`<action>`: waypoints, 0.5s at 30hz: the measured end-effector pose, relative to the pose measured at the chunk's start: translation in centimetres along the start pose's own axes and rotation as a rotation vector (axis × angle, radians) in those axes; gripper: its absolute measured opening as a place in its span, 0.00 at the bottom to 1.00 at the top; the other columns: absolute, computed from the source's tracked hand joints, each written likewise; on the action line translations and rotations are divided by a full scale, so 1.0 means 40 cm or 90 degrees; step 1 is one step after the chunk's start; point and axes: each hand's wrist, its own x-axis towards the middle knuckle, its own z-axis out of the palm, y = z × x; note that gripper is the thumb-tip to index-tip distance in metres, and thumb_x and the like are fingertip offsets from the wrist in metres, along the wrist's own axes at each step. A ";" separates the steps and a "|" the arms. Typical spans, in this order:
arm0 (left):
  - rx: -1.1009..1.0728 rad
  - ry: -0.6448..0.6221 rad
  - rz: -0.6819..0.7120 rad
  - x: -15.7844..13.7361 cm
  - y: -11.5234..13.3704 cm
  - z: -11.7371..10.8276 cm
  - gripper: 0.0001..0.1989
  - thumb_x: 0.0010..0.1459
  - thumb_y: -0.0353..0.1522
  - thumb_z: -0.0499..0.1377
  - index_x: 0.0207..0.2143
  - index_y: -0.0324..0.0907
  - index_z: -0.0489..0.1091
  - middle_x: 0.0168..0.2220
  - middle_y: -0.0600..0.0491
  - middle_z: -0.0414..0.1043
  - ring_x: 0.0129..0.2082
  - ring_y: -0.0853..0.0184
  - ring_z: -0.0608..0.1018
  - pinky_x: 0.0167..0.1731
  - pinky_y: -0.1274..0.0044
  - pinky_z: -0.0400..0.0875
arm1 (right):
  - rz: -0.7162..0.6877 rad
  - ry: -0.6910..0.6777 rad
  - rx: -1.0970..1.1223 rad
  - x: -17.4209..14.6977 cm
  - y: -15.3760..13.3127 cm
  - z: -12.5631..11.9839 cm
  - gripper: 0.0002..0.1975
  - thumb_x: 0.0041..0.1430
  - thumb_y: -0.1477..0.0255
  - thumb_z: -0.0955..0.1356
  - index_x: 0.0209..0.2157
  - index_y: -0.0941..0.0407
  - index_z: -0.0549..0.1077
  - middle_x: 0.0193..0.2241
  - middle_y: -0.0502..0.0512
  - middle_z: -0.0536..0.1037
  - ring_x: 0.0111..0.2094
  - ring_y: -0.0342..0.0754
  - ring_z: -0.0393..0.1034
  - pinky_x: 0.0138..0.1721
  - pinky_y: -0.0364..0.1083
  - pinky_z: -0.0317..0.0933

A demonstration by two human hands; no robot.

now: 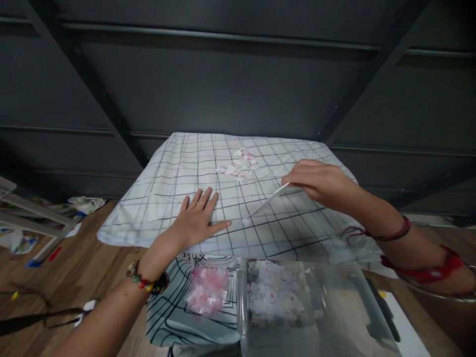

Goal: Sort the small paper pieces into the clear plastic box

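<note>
My left hand (198, 220) lies flat on the white checked cloth (148, 198), fingers spread, with nothing in it. My right hand (316, 181) pinches the end of a thin white tool (274, 195), whose kind I cannot make out. The tool slants down to the left, its far end by a small white scrap (246, 220). Whether the two touch is unclear. Beyond both hands, a loose cluster of pink and white paper-like pieces (238, 167) is spread over the cloth.
Closest to me, a clear plastic box (242, 302) holds many pale pieces (273, 292). Left of it, a clear bag of pink pieces (207, 291) rests on a patterned teal cloth (167, 320). Dark panels (223, 84) rise behind the table.
</note>
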 end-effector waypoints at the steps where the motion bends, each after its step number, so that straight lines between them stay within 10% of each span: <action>1: 0.001 -0.005 -0.002 -0.003 0.000 -0.002 0.43 0.62 0.55 0.47 0.69 0.36 0.42 0.70 0.42 0.33 0.68 0.47 0.41 0.63 0.55 0.41 | 0.003 0.008 -0.009 -0.003 0.002 -0.006 0.13 0.64 0.78 0.59 0.36 0.55 0.74 0.29 0.51 0.76 0.33 0.44 0.67 0.36 0.42 0.61; 15: -0.004 -0.063 0.011 0.004 0.018 -0.023 0.46 0.60 0.56 0.48 0.69 0.38 0.38 0.70 0.43 0.28 0.68 0.45 0.36 0.62 0.54 0.39 | 0.014 -0.029 -0.027 -0.074 -0.168 -0.084 0.13 0.64 0.81 0.58 0.37 0.58 0.73 0.26 0.51 0.74 0.29 0.43 0.66 0.31 0.44 0.61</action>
